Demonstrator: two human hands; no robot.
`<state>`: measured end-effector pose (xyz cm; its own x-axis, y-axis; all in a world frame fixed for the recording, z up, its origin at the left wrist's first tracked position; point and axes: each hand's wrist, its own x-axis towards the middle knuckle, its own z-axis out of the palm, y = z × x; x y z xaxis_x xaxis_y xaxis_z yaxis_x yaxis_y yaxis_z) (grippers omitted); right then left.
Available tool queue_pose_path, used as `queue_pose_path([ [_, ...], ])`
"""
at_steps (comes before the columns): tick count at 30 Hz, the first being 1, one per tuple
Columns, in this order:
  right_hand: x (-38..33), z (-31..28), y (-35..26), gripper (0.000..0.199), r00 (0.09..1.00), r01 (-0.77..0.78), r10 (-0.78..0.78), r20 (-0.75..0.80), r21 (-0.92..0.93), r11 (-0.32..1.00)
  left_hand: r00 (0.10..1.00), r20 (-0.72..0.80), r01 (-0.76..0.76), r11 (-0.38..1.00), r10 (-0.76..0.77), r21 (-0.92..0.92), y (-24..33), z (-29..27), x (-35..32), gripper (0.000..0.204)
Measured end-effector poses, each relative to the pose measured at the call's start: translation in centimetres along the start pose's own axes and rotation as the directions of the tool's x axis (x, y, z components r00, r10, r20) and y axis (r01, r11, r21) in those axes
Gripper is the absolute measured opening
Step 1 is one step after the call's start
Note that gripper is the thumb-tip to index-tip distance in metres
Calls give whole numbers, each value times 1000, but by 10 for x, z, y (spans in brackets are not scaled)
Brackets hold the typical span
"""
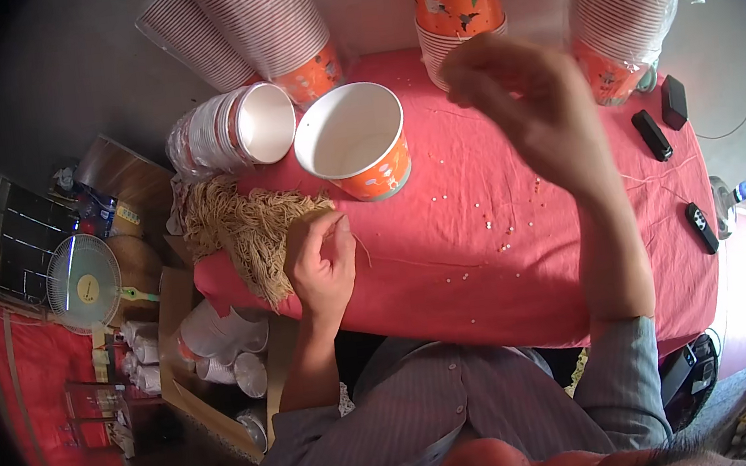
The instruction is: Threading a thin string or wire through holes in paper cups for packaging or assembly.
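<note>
My left hand (323, 266) is closed in a pinch at the right edge of a heap of tan yarn-like strings (239, 225). One thin string curves out beside its fingertips onto the red cloth. My right hand (523, 96) is raised over the right half of the table, slightly blurred. Its fingers are curled together; whatever may be between them is too small or hidden. Between my hands, small white and reddish beads (488, 225) lie scattered on the cloth. A large orange-and-white paper bucket (369, 174) stands upright beyond my left hand, its mouth open.
A red cloth (414, 270) covers the table. Stacked paper buckets (261, 20), a wrapped stack (624, 11) and white tubs on their side (267, 124) line the back. Black devices (652, 135) lie at right. A cardboard box (192, 382) with cups and a fan (84, 282) are at left.
</note>
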<state>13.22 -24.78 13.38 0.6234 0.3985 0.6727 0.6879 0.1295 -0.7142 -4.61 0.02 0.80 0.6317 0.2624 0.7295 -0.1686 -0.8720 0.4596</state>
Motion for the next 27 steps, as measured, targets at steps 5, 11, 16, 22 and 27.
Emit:
queue_pose_path([
  [5,2,10,8,14,996,62,-32,88,-365,929,975,100,-212,962,197,174,19,13,39,37],
  [11,4,12,16,16,998,16,9,69,-353,936,951,233,-256,939,202,231,-3,38,55,33],
  [16,3,31,49,18,997,-5,31,73,-338,941,973,227,50,998,-38,-45,-23,28,54,13],
  [22,4,56,108,19,998,-5,5,60,-5,1000,886,402,331,922,-230,-201,2,0,60,11],
  [27,-4,65,104,13,973,-80,41,226,167,983,875,482,177,950,-33,-257,20,-10,68,17],
])
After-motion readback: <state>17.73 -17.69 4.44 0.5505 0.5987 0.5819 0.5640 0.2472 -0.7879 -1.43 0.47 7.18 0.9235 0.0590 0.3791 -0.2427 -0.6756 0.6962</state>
